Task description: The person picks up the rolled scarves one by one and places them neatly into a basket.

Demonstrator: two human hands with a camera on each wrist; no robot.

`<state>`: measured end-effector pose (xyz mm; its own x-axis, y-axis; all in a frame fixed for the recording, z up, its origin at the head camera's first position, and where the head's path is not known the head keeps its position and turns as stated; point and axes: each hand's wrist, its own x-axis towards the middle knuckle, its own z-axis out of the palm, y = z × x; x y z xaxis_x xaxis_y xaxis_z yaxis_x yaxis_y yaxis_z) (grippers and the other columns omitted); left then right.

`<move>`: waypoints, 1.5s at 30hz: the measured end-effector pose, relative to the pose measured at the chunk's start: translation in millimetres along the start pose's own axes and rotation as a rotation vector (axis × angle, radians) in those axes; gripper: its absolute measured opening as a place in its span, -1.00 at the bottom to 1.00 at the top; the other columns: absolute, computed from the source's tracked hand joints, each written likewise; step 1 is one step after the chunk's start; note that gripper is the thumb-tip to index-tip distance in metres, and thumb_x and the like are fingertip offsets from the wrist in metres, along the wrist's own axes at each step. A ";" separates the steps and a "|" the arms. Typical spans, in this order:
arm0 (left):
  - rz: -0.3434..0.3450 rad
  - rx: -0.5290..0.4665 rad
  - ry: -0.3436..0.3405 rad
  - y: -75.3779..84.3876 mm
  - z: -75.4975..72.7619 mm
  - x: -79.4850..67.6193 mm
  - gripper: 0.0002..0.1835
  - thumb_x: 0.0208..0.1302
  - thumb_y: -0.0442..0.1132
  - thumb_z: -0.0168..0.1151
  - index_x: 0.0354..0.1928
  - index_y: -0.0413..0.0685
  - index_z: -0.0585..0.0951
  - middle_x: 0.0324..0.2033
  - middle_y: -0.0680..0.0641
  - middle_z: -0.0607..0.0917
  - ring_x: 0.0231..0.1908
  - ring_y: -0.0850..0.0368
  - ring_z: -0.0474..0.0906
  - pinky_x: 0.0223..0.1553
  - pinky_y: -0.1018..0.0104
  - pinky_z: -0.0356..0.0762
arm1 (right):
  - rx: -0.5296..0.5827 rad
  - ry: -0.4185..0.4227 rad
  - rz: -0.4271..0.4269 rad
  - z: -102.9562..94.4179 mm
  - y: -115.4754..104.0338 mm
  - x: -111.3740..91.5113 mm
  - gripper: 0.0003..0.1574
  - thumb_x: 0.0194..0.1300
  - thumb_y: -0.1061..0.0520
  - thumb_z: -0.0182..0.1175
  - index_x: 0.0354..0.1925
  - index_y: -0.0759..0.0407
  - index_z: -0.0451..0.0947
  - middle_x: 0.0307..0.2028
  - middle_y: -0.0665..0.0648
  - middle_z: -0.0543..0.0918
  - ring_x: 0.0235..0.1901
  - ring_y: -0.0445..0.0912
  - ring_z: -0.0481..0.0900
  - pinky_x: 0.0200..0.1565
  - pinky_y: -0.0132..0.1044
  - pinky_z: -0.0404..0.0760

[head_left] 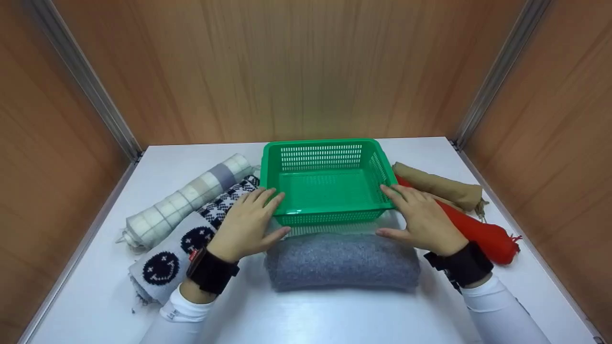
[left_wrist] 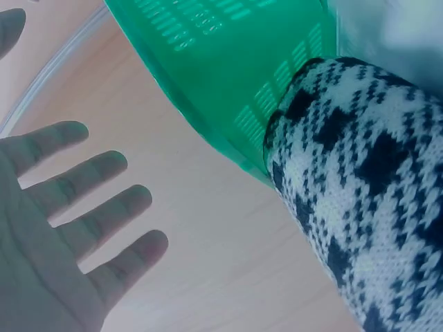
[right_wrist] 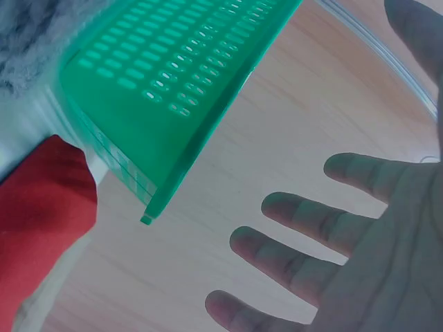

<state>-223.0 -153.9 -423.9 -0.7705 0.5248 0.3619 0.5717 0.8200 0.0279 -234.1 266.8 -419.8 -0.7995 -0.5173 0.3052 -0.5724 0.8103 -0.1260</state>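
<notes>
A green plastic basket (head_left: 325, 188) stands upright, with nothing inside it. My left hand (head_left: 244, 224) hovers by its front left corner, fingers spread and straight. By the front right corner is my right hand (head_left: 423, 220), likewise spread. Both wrist views show a gap between fingers and basket. Below the hands, in front of the basket, lies a rolled grey fuzzy cloth (head_left: 342, 263). Partly under my left arm lies a black-and-white patterned knit roll (left_wrist: 367, 180) with smiley faces. A red fringed roll (head_left: 483, 234) lies beyond my right hand, which hides part of it.
Left of the patterned roll lies a white checked fringed roll (head_left: 186, 198). A tan fringed roll (head_left: 440, 186) lies behind the red one. Wood-grain panels (head_left: 320, 71) with metal corner strips enclose the white table (head_left: 325, 317) at the back and both sides.
</notes>
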 end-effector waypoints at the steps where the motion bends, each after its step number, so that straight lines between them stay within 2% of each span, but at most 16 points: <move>1: 0.009 -0.001 0.011 0.6 0.2 -0.1 -0.16 0.46 0.30 0.30 0.54 -0.14 0.50 0.42 -0.32 0.60 0.43 -0.33 0.51 0.46 -0.31 0.45 | -0.001 0.000 -0.002 0.5 -0.2 -0.1 0.22 0.31 -0.40 0.46 0.65 0.15 0.29 0.46 0.36 0.54 0.45 0.29 0.51 0.42 0.38 0.50; 7: 0.042 -0.019 0.041 3.4 1.5 -2.0 -0.18 0.44 0.29 0.33 0.49 -0.16 0.54 0.34 -0.31 0.66 0.35 -0.28 0.59 0.41 -0.25 0.54 | 0.020 -0.012 -0.010 1.7 -2.5 -0.9 0.18 0.27 -0.33 0.52 0.62 0.16 0.35 0.41 0.34 0.59 0.38 0.28 0.58 0.36 0.36 0.57; 15: 0.052 -0.037 0.023 6.5 3.2 -4.2 -0.20 0.42 0.27 0.38 0.47 -0.14 0.56 0.30 -0.26 0.69 0.31 -0.23 0.63 0.39 -0.21 0.57 | 0.045 -0.057 -0.002 2.4 -5.5 -4.1 0.17 0.24 -0.33 0.55 0.59 0.16 0.38 0.41 0.31 0.61 0.37 0.26 0.59 0.36 0.35 0.57; 19: 0.071 -0.041 0.013 8.9 4.6 -4.7 -0.22 0.40 0.23 0.41 0.44 -0.17 0.58 0.25 -0.26 0.71 0.26 -0.23 0.66 0.36 -0.22 0.60 | 0.047 -0.059 -0.026 3.8 -6.3 -5.8 0.13 0.24 -0.32 0.56 0.56 0.18 0.43 0.38 0.29 0.65 0.33 0.25 0.62 0.34 0.31 0.60; 26: 0.109 -0.036 -0.004 12.5 5.8 -4.5 -0.27 0.41 0.21 0.41 0.36 -0.21 0.63 0.14 -0.22 0.76 0.08 -0.16 0.73 0.13 -0.08 0.75 | 0.043 -0.103 -0.057 5.1 -6.9 -7.3 0.10 0.25 -0.37 0.53 0.52 0.18 0.47 0.33 0.26 0.66 0.30 0.22 0.63 0.35 0.26 0.61; 30: 0.131 -0.032 -0.018 12.8 7.2 -5.3 -0.29 0.38 0.20 0.44 0.32 -0.21 0.65 0.07 -0.18 0.77 0.02 -0.12 0.73 0.09 -0.04 0.76 | 0.041 -0.127 -0.049 4.8 -7.7 -7.3 0.10 0.25 -0.39 0.52 0.51 0.16 0.48 0.34 0.24 0.66 0.31 0.22 0.61 0.36 0.26 0.59; 39: 0.146 -0.014 -0.013 16.1 9.9 -7.4 -0.33 0.36 0.21 0.44 0.27 -0.16 0.68 0.01 -0.14 0.78 -0.02 -0.08 0.71 0.05 0.01 0.76 | 0.019 -0.110 -0.074 3.4 -12.5 -9.9 0.10 0.21 -0.38 0.56 0.49 0.16 0.50 0.34 0.22 0.66 0.31 0.20 0.62 0.37 0.23 0.59; 45: 0.161 -0.024 -0.015 19.4 11.6 -9.3 -0.37 0.36 0.20 0.45 0.23 -0.15 0.69 -0.03 -0.11 0.78 -0.06 -0.04 0.71 0.00 0.05 0.76 | 0.012 -0.136 -0.081 5.7 -13.1 -11.5 0.10 0.21 -0.41 0.54 0.49 0.15 0.51 0.33 0.19 0.68 0.29 0.18 0.64 0.34 0.21 0.62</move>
<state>-208.0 -140.2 -437.5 -0.6721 0.6527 0.3497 0.6949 0.7191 -0.0068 -218.4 260.6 -427.1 -0.7675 -0.6140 0.1844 -0.6374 0.7615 -0.1177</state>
